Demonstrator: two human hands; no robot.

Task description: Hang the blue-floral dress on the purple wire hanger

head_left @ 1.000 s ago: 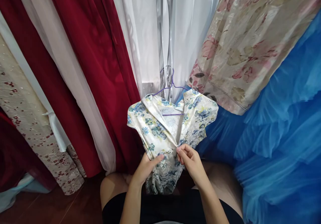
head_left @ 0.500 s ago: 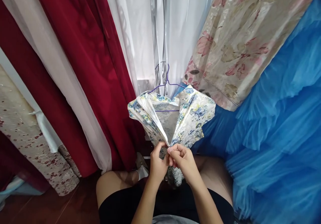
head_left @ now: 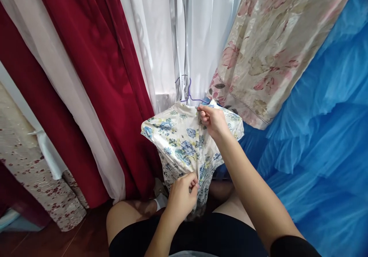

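Floral garment (head_left: 181,145) on a purple hanger (head_left: 199,100), in front of white cloth (head_left: 207,30), as I view it remotely. My right hand (head_left: 214,122) pinches the neckline end of the front seam (head_left: 198,147), just under the hanger's arm; my left hand (head_left: 184,194) grips lower down, presumably to hold the seam straight. Whether either pinch encloses a fastener, I cannot tell. I can read no label or writing.
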